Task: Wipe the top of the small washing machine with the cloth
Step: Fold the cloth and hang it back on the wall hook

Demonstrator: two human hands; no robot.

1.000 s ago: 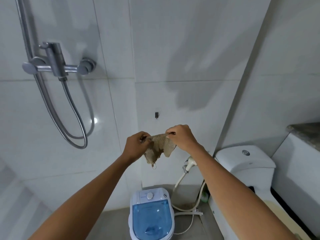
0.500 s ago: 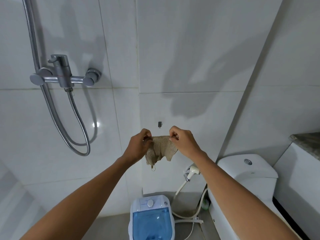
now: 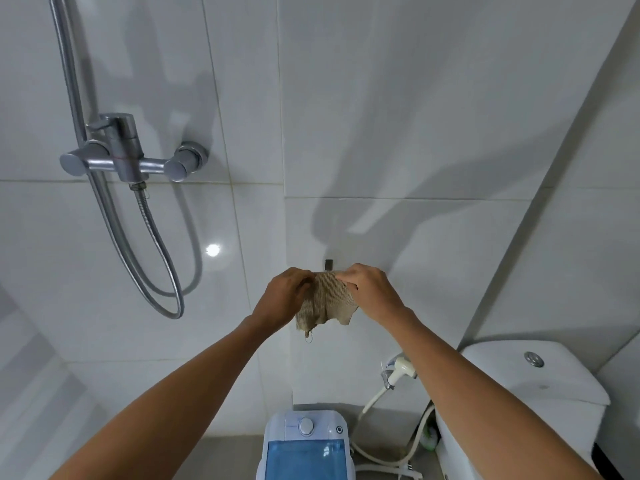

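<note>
Grip, left hand [image 3: 284, 295]: fingers curled, pinching the upper left edge of the cloth [image 3: 325, 304].
Grip, right hand [image 3: 372, 289]: fingers curled, pinching the upper right edge of the cloth.
Cloth: tan, coarse weave, held up in front of the white tiled wall [image 3: 398, 116]; lower part hangs loose and crumpled between the two hands, with a small loop of thread at the bottom corner.
Washing machine [image 3: 306, 445]: small, white, blue translucent lid, round dial on the rear panel; stands on the floor well below the cloth, cut off by the lower frame edge.
Contact: cloth and machine are apart.
Hook [image 3: 329, 264]: small dark wall fitting just above the cloth; probably a hook, too small to confirm.
Shower mixer [image 3: 128, 161]: wall-mounted, upper left, metal hose [image 3: 162, 258] looping beneath.
Toilet cistern [image 3: 530, 372]: right of the machine.
Bidet sprayer [image 3: 398, 370]: between machine and cistern.
</note>
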